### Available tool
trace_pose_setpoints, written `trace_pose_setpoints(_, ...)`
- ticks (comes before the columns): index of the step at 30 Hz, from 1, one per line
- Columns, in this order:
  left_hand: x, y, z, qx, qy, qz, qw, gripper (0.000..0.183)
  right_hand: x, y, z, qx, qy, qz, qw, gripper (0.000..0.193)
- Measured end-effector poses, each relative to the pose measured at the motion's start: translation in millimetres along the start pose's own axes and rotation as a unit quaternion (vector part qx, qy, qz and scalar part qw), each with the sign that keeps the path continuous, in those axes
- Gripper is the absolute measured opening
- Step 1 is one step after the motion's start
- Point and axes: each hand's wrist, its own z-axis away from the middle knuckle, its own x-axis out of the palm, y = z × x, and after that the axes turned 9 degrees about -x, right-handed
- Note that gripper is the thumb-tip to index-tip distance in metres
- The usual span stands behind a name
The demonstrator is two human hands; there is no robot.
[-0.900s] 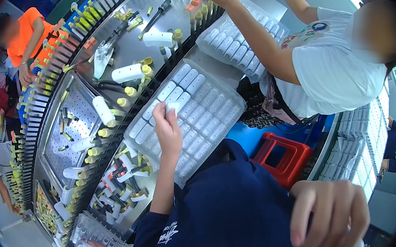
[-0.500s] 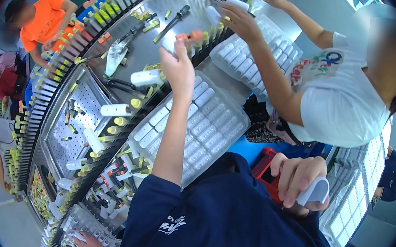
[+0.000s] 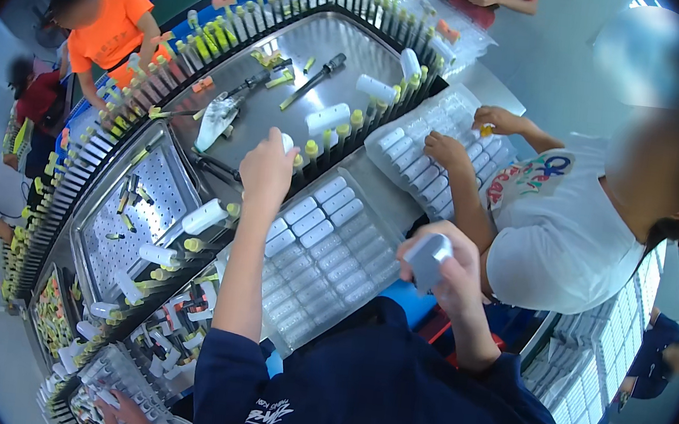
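Observation:
My left hand [image 3: 267, 165] reaches out over the edge of the conveyor. Its fingers are closed round a white plastic shell [image 3: 286, 143], mostly hidden by the hand, beside the yellow-tipped holder pegs [image 3: 311, 149]. Close to my body, my right hand [image 3: 459, 268] grips a curved shell [image 3: 429, 261] that looks pale grey and is slightly blurred. Between my arms lies a clear blister tray [image 3: 326, 264] with white shells [image 3: 313, 224] in its far pockets; the nearer pockets show bare plastic. White shells [image 3: 329, 118] also sit on pegs just beyond my left hand.
Pegs line the curved conveyor round metal trays [image 3: 136, 215] holding black and yellow parts. A white-gloved shape [image 3: 218, 123] lies on the upper tray. At right, a co-worker in white [image 3: 569, 228] handles another shell tray [image 3: 407, 157]. Another person's hand [image 3: 128, 413] shows lower left.
My left hand has drawn back and lower along the pegs. My right hand has swung left and forward over the tray's edge with its shell. The co-worker's hands moved from the pegs to their tray.

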Motion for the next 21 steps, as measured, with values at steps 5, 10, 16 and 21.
trace_pose_setpoints(5, 2, -21, 22, -0.024, 0.105, -0.060, 0.992, 0.032, 6, 41, -39, 0.048, -0.005, 0.110, 0.993, 0.046)
trace_pose_setpoints(10, 7, -74, 44, -0.065, 0.141, -0.040, 0.987, 0.032, 25, 63, -50, 0.051, -0.024, 0.178, 0.982, 0.029)
trace_pose_setpoints(16, -20, -105, 67, -0.128, 0.062, -0.137, 0.980, 0.045, 37, 77, -37, 0.049, -0.058, 0.163, 0.984, 0.032)
trace_pose_setpoints(21, -39, -121, 93, -0.116, 0.114, -0.095, 0.982, 0.047, 19, 82, -25, 0.080, -0.054, 0.205, 0.974, 0.035)
